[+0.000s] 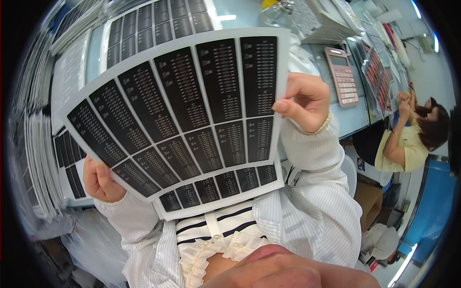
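I hold up a white-bordered sheet (185, 96) printed with rows of black panels carrying fine light marks. My left hand (103, 181) pinches its left edge near the lower corner, thumb on the printed face. At the right edge, my right hand (306, 103) grips the border between thumb and curled fingers. Below the raised sheet shows the lower strip of a similar black-panelled sheet (218, 191), close to my chest; whether the two touch I cannot tell. Another printed sheet (161, 24) lies on the table beyond.
Tall stacks of sheets (38, 158) line the left side, with clear plastic wrap (96, 240) below. A pink calculator (342, 79) lies on the table to the right. Clear plastic packets (377, 79) lie past it. Another person (408, 129) in yellow is at the far right.
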A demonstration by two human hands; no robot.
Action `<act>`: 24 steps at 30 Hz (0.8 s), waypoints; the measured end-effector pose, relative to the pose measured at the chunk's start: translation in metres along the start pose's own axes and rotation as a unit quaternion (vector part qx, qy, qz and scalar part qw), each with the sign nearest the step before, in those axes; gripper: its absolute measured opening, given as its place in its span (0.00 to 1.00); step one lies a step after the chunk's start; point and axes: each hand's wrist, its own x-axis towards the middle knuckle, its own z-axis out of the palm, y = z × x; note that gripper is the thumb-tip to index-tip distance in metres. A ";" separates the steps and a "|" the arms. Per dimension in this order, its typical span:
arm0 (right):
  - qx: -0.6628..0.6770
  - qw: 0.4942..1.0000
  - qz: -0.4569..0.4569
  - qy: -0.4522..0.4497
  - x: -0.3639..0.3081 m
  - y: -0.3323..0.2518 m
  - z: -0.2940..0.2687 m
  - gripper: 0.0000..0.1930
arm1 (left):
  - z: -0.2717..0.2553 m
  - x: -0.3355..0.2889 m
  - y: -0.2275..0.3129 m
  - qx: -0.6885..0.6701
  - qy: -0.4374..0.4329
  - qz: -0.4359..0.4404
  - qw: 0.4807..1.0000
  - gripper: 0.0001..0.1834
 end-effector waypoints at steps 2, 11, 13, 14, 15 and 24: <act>-0.004 1.000 -0.003 0.011 0.000 0.000 0.000 0.09 | 0.000 -0.002 0.002 0.001 0.006 -0.036 0.999 0.14; 0.041 0.999 0.001 0.019 0.000 -0.001 0.001 0.10 | 0.008 -0.001 0.004 0.033 0.050 -0.043 0.997 0.13; 0.036 0.999 0.008 0.025 -0.001 -0.001 0.002 0.11 | 0.006 -0.001 0.002 -0.013 0.030 -0.043 0.999 0.15; 0.051 0.998 0.010 0.024 -0.001 -0.002 0.002 0.12 | 0.005 0.000 0.001 0.012 0.032 -0.039 0.999 0.15; 0.045 0.999 0.010 0.028 -0.002 -0.002 0.002 0.12 | 0.004 0.000 -0.001 0.026 0.030 -0.027 0.999 0.15; 0.049 0.999 0.004 0.016 -0.002 -0.002 0.002 0.12 | 0.006 0.002 -0.003 0.024 0.023 0.010 0.999 0.14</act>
